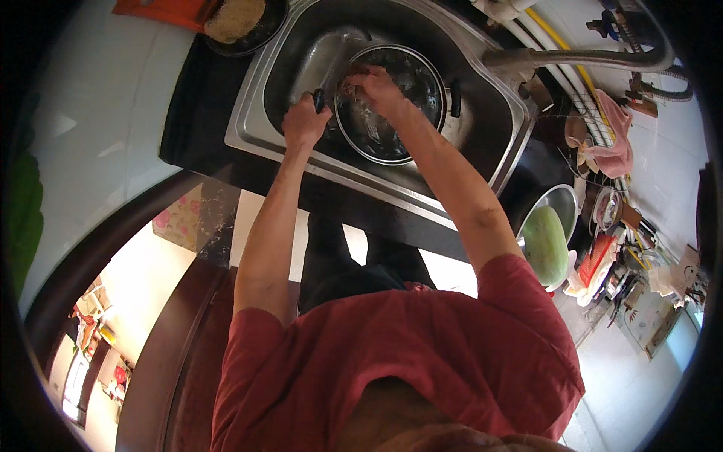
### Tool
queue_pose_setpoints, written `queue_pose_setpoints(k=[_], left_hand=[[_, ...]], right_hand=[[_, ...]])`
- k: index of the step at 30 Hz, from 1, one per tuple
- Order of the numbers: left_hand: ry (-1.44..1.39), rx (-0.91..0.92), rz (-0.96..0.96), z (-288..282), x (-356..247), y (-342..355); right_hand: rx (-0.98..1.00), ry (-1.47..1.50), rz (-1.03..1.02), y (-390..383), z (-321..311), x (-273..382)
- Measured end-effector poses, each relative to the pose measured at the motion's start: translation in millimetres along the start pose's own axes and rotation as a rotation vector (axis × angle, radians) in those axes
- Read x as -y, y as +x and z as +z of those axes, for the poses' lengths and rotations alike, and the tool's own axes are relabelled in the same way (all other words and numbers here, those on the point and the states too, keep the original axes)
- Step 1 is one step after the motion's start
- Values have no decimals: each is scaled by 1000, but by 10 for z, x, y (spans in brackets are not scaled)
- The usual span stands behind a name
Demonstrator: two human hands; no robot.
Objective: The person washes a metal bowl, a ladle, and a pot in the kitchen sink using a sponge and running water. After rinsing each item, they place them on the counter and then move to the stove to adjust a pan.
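The left hand (306,123) gripped a black handle (318,99) beside the pot (375,143); whether the right hand (374,87), over it, held anything was unclear.

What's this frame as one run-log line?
left hand: gripping black handle | right hand: over pan, contact unclear | pan: in sink | melon: in metal bowl

My steel sink (245,120) holds a round pot (440,117); a dark bowl (275,28) and metal bowl (570,200) sit on the black counter (197,124).
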State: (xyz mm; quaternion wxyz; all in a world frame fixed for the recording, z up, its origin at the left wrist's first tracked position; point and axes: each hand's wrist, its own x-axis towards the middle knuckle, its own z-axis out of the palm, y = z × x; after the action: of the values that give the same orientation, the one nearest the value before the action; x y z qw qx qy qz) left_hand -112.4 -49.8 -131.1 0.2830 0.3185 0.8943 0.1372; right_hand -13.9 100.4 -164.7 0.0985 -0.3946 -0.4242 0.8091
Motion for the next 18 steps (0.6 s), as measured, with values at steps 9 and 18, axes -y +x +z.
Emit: queue_pose_setpoints(k=[9,18], left_hand=[[-18,-26,17,-63,31,-49],[11,-34,23,2,8,-8]], right_hand=[[-348,-652,-278,104,-631,386],[-172,-407,-158,103,-86,162]])
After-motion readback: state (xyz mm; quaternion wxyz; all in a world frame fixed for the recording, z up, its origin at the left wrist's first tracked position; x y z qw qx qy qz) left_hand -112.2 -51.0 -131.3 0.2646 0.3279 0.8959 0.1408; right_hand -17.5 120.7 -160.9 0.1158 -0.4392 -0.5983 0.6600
